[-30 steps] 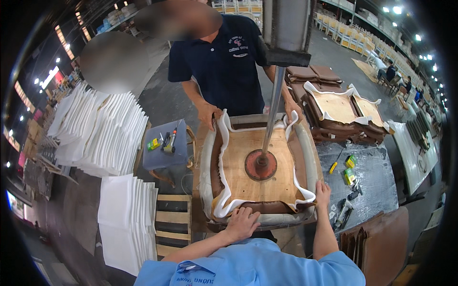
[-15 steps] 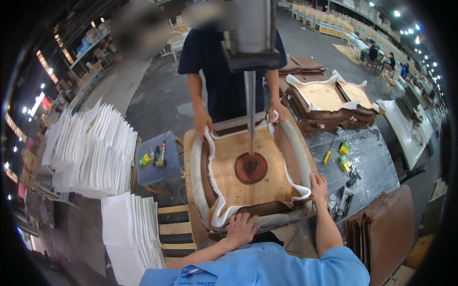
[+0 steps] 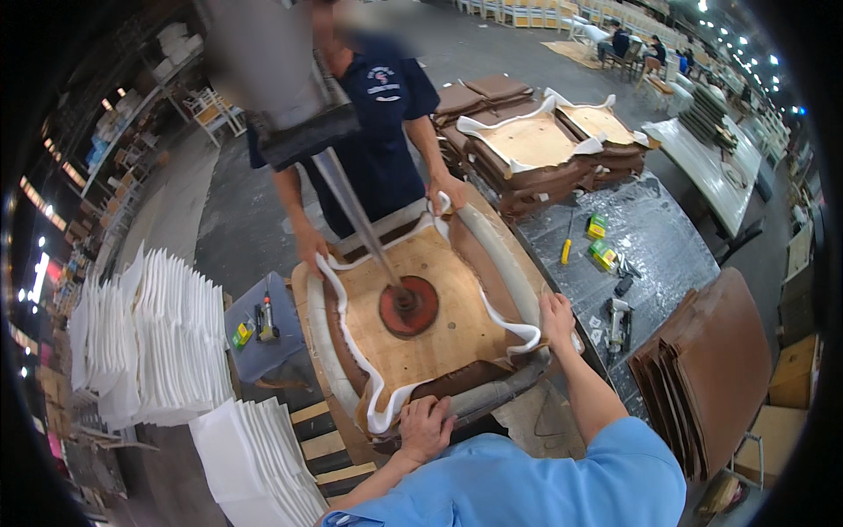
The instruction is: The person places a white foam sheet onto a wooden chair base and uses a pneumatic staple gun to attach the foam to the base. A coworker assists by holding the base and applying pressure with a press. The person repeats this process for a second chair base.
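Pale wood makes up the seat panel point(image 3: 452, 342), which lies underside up inside a grey padded ring point(image 3: 514, 250) in the middle of the view, with brown upholstery point(image 3: 480, 263) and a wavy white padding edge point(image 3: 342, 312) standing around it. A round red press plate point(image 3: 421, 318) rests on the panel, at the lower end of a slanting metal rod point(image 3: 354, 209). The person's left hand point(image 3: 426, 428) lies on the near rim, fingers loosely bent over the upholstery and ring; whether it grips cannot be told. The right hand point(image 3: 557, 320) is at the ring's right side, fingers bent and pointing away from the body; its hold cannot be told either. Across from them, a co-worker in a dark shirt point(image 3: 386, 140) has one hand point(image 3: 309, 244) at the far left corner and the other point(image 3: 448, 191) at the far right corner, both by the white edge. To the right, a film-covered desk point(image 3: 663, 233) carries a yellow-handled screwdriver point(image 3: 566, 252), two green-and-yellow boxes point(image 3: 600, 241) and a staple gun point(image 3: 618, 325). Upholstered seats point(image 3: 527, 180) are piled beyond it, brown cover pieces point(image 3: 716, 360) lean nearer the person, and white sheets point(image 3: 162, 338) stand stacked at left.
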The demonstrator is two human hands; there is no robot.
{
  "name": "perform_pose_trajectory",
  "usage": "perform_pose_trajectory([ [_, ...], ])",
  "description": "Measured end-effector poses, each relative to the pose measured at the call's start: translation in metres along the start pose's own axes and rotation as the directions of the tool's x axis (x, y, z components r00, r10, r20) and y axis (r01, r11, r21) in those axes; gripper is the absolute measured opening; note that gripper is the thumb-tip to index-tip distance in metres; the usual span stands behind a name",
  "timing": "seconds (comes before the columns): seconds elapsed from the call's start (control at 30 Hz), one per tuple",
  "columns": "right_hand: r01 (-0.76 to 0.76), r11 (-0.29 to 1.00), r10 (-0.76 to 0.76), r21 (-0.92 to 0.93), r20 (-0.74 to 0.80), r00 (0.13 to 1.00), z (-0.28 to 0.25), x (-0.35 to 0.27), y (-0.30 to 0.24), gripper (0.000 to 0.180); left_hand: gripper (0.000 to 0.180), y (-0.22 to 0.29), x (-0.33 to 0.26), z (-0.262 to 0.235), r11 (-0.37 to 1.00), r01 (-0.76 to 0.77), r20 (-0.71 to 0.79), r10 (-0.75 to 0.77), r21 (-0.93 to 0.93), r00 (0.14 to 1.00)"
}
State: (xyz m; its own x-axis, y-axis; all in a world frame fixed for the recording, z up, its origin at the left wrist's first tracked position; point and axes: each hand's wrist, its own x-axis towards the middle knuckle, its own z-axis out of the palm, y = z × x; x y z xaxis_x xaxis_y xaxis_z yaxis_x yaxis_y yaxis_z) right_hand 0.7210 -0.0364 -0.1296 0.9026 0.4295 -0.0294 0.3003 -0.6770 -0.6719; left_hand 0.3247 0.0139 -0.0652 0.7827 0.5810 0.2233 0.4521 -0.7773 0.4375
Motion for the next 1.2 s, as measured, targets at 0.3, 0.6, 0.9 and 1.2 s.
perform_pose_trajectory([
  [0.3, 0.026, 0.999, -0.026, 0.019, 0.011, 1.000, -0.004, 0.008, -0.004, 0.051, 0.043, 0.006, -0.001, 0.012, 0.995, -0.085, -0.088, 0.089, 0.043, 0.992],
  [0.6, 0.173, 0.982, -0.175, 0.072, 0.027, 0.984, -0.025, 0.015, 0.039, 0.054, 0.031, 0.070, 0.048, 0.027, 0.976, -0.039, -0.059, 0.027, -0.216, 0.998],
  [0.9, 0.088, 0.980, -0.105, 0.176, 0.085, 0.991, -0.164, 0.037, 0.132, 0.045, 0.027, 0.156, 0.122, 0.085, 0.417, 0.566, 0.570, -0.128, -0.711, 0.812],
  [1.2, -0.577, 0.811, 0.321, -0.094, -0.753, 0.575, -0.417, 0.098, 0.316, 0.026, 0.034, 0.182, 0.189, 0.136, 0.796, 0.093, 0.274, 0.094, -0.598, 0.957],
])
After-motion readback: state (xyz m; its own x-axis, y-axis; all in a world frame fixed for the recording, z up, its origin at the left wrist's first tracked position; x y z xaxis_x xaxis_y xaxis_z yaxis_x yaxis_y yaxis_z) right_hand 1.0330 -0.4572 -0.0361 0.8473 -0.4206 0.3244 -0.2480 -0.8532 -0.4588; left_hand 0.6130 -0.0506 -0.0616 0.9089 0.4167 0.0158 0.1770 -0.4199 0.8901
